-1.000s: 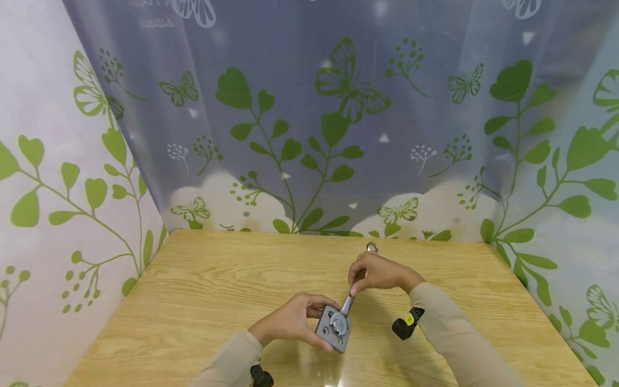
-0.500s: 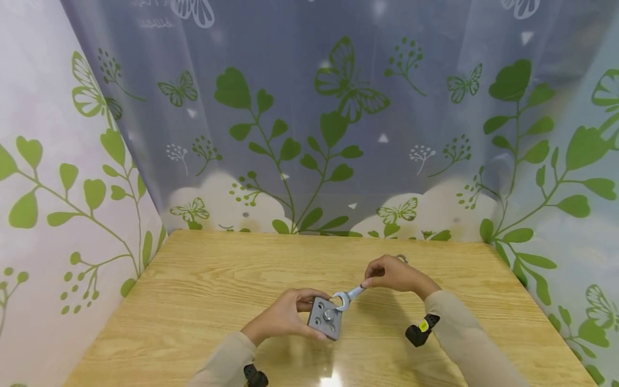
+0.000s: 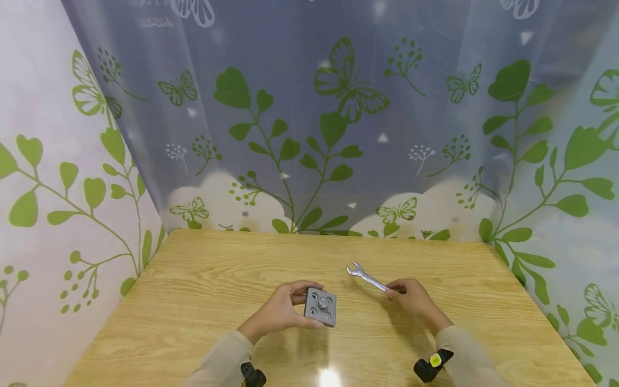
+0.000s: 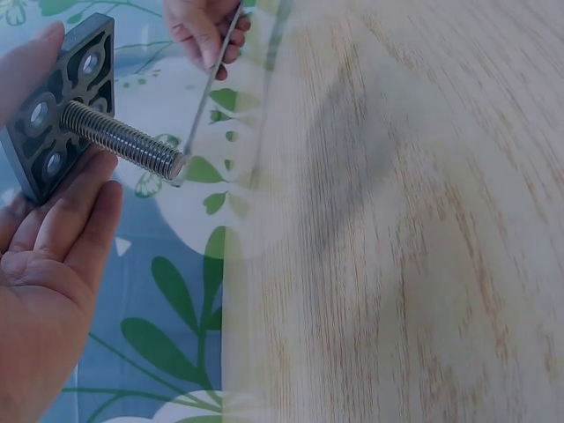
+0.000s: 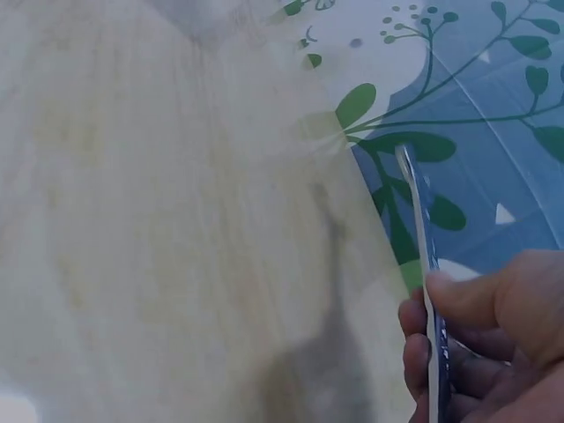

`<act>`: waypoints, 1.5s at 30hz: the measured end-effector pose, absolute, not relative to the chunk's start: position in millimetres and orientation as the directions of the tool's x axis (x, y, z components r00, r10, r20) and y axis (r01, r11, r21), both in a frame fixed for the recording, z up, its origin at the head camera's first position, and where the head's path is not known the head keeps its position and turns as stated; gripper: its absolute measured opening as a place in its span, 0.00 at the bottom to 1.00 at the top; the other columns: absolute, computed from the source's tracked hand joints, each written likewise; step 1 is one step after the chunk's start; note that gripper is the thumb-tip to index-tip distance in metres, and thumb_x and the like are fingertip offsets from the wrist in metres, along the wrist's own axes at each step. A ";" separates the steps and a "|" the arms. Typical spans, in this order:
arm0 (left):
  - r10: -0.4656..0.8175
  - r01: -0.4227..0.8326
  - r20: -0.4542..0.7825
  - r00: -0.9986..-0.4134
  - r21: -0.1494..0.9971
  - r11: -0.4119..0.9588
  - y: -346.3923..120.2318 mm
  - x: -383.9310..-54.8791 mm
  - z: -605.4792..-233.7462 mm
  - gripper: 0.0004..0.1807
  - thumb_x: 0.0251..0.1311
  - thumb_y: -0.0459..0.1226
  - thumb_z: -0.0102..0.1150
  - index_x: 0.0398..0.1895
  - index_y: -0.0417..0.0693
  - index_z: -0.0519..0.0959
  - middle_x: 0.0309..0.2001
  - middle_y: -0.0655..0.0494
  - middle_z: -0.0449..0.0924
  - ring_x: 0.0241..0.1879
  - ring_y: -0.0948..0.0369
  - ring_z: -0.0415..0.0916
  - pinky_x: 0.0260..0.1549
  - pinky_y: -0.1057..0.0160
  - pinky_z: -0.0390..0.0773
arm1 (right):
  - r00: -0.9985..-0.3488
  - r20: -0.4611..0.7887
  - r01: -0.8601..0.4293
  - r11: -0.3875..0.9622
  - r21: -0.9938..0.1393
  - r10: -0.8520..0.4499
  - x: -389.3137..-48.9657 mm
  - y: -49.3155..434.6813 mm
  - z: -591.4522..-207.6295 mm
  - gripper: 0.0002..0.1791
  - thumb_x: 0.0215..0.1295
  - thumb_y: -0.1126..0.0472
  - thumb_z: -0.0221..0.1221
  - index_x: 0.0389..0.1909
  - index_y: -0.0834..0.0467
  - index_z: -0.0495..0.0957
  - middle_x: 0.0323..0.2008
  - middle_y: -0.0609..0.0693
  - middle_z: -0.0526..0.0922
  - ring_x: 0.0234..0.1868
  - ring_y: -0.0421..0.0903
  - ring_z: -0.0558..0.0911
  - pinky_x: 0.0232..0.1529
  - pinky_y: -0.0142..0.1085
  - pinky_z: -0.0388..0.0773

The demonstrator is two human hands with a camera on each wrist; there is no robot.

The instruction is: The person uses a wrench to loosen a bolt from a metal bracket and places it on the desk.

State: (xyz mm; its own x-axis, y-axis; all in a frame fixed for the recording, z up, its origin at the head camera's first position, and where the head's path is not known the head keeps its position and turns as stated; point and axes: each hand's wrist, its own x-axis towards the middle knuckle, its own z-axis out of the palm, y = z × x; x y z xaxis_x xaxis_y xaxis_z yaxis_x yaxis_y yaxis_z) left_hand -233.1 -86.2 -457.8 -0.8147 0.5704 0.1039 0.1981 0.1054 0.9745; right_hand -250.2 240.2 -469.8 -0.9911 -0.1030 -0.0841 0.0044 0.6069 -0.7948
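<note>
My left hand (image 3: 282, 312) grips a square grey plate (image 3: 312, 310) by its edges, thumb below and fingers above in the head view. The plate has a hole near each corner and a bolt head (image 3: 323, 304) at its centre. In the left wrist view the bolt's threaded shank (image 4: 123, 141) sticks out from the plate's ribbed back. My right hand (image 3: 413, 301) holds a silver wrench (image 3: 369, 279) by one end, its open-ended head pointing up and left, apart from the plate. Seen edge-on, the wrench (image 5: 423, 229) is pinched between thumb and fingers in the right wrist view.
Both hands are above a wood-grain table (image 3: 217, 269). A patterned curtain (image 3: 290, 107) with leaves and butterflies hangs behind the table's far edge and along both sides. Each sleeve carries a black wrist camera (image 3: 430, 367).
The wrench has come off the bolt head and moved right, swinging round so its open-ended head points up and left. The left hand has shifted slightly left and away with the plate.
</note>
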 end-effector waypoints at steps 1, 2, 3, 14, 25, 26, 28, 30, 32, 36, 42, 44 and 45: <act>0.569 0.198 0.104 -0.816 0.975 0.106 -86.2 -232.9 -457.4 0.37 0.41 0.33 0.77 0.59 0.45 0.74 0.54 0.50 0.79 0.50 0.60 0.80 0.54 0.57 0.78 | -0.994 -0.078 0.014 0.601 -0.799 -0.081 -248.5 241.2 -472.5 0.14 0.68 0.65 0.56 0.48 0.72 0.77 0.39 0.59 0.82 0.38 0.48 0.79 0.35 0.39 0.78; 0.568 0.196 0.102 -0.817 0.975 0.106 -86.2 -232.6 -457.0 0.37 0.41 0.33 0.77 0.59 0.46 0.74 0.54 0.50 0.79 0.50 0.60 0.80 0.55 0.56 0.77 | -0.996 -0.073 0.023 0.601 -0.799 -0.060 -247.1 242.3 -475.0 0.14 0.68 0.66 0.56 0.48 0.72 0.77 0.40 0.59 0.82 0.39 0.48 0.79 0.36 0.38 0.78; 0.567 0.195 0.102 -0.818 0.975 0.106 -86.1 -232.4 -456.7 0.37 0.41 0.33 0.78 0.60 0.46 0.74 0.54 0.50 0.80 0.50 0.60 0.80 0.55 0.55 0.77 | -0.997 -0.066 0.027 0.603 -0.798 -0.044 -245.9 243.4 -477.3 0.14 0.67 0.67 0.56 0.48 0.72 0.77 0.40 0.59 0.82 0.40 0.49 0.79 0.36 0.38 0.78; 0.563 0.193 0.096 -0.821 0.974 0.116 -85.2 -231.0 -457.0 0.37 0.42 0.34 0.77 0.60 0.44 0.73 0.54 0.48 0.80 0.50 0.58 0.80 0.55 0.55 0.77 | -0.996 -0.068 0.089 0.643 -0.761 0.058 -237.3 254.2 -495.7 0.13 0.60 0.70 0.61 0.45 0.72 0.80 0.37 0.59 0.83 0.33 0.47 0.77 0.27 0.33 0.75; 0.561 0.195 0.097 -0.822 0.974 0.118 -84.9 -228.3 -455.6 0.39 0.42 0.32 0.76 0.61 0.35 0.71 0.54 0.45 0.79 0.50 0.58 0.80 0.55 0.60 0.77 | -0.983 0.104 0.051 0.775 -0.630 0.149 -234.9 261.2 -498.5 0.14 0.55 0.68 0.63 0.42 0.71 0.81 0.33 0.61 0.85 0.34 0.54 0.82 0.30 0.41 0.76; 0.560 0.198 0.100 -0.822 0.973 0.118 -85.0 -228.6 -455.7 0.38 0.42 0.32 0.77 0.60 0.36 0.71 0.54 0.46 0.79 0.50 0.58 0.80 0.55 0.60 0.77 | -0.980 0.128 0.039 0.785 -0.618 0.150 -234.9 262.6 -498.5 0.15 0.54 0.69 0.62 0.42 0.72 0.81 0.33 0.61 0.85 0.33 0.55 0.82 0.30 0.42 0.76; 0.560 0.202 0.105 -0.822 0.973 0.115 -85.1 -229.4 -456.6 0.38 0.42 0.32 0.77 0.60 0.37 0.72 0.54 0.46 0.79 0.49 0.58 0.81 0.54 0.60 0.77 | -0.970 0.196 0.001 0.815 -0.579 0.141 -235.1 265.5 -498.6 0.13 0.50 0.72 0.62 0.39 0.72 0.81 0.31 0.62 0.85 0.32 0.56 0.82 0.29 0.44 0.76; 0.560 0.205 0.109 -0.821 0.972 0.111 -85.2 -229.8 -457.6 0.38 0.42 0.33 0.77 0.60 0.37 0.72 0.54 0.46 0.79 0.49 0.58 0.81 0.54 0.60 0.77 | -0.960 0.248 -0.028 0.843 -0.537 0.126 -235.6 268.4 -499.0 0.12 0.48 0.73 0.61 0.36 0.71 0.82 0.29 0.61 0.85 0.30 0.56 0.82 0.28 0.46 0.76; 0.561 0.205 0.109 -0.821 0.973 0.111 -84.8 -229.7 -459.2 0.38 0.42 0.33 0.77 0.60 0.38 0.72 0.54 0.47 0.79 0.49 0.59 0.81 0.55 0.59 0.77 | -0.957 0.269 -0.040 0.864 -0.502 0.112 -235.6 271.2 -499.5 0.09 0.49 0.72 0.63 0.33 0.70 0.82 0.27 0.59 0.84 0.29 0.55 0.82 0.28 0.47 0.77; 0.559 0.204 0.108 -0.822 0.973 0.112 -83.5 -227.9 -459.8 0.38 0.41 0.33 0.77 0.60 0.39 0.73 0.55 0.47 0.78 0.50 0.59 0.80 0.55 0.58 0.77 | -0.970 0.219 -0.014 0.871 -0.491 0.108 -236.6 275.0 -499.3 0.07 0.52 0.69 0.66 0.31 0.68 0.83 0.25 0.55 0.84 0.27 0.51 0.81 0.26 0.44 0.75; 0.545 0.195 0.105 -0.832 0.975 0.110 -80.8 -226.5 -455.6 0.38 0.41 0.34 0.78 0.60 0.45 0.74 0.55 0.49 0.78 0.51 0.58 0.80 0.55 0.62 0.77 | -0.978 0.161 0.029 0.856 -0.516 0.130 -236.9 278.4 -498.4 0.09 0.53 0.66 0.67 0.33 0.68 0.83 0.25 0.52 0.84 0.26 0.48 0.79 0.26 0.41 0.72; 0.540 0.200 0.112 -0.834 0.974 0.108 -80.1 -226.5 -454.4 0.38 0.41 0.35 0.78 0.60 0.45 0.73 0.55 0.49 0.79 0.51 0.58 0.80 0.54 0.61 0.78 | -0.979 0.157 0.033 0.854 -0.519 0.133 -236.5 278.9 -498.9 0.09 0.53 0.66 0.67 0.33 0.68 0.83 0.25 0.53 0.84 0.27 0.48 0.80 0.26 0.41 0.73; 0.537 0.200 0.113 -0.836 0.974 0.106 -79.9 -226.6 -454.5 0.38 0.40 0.35 0.78 0.60 0.44 0.73 0.54 0.48 0.79 0.51 0.58 0.80 0.53 0.61 0.78 | -0.979 0.157 0.034 0.853 -0.521 0.134 -236.3 279.1 -499.1 0.09 0.53 0.66 0.67 0.34 0.68 0.83 0.25 0.53 0.84 0.27 0.48 0.80 0.27 0.42 0.73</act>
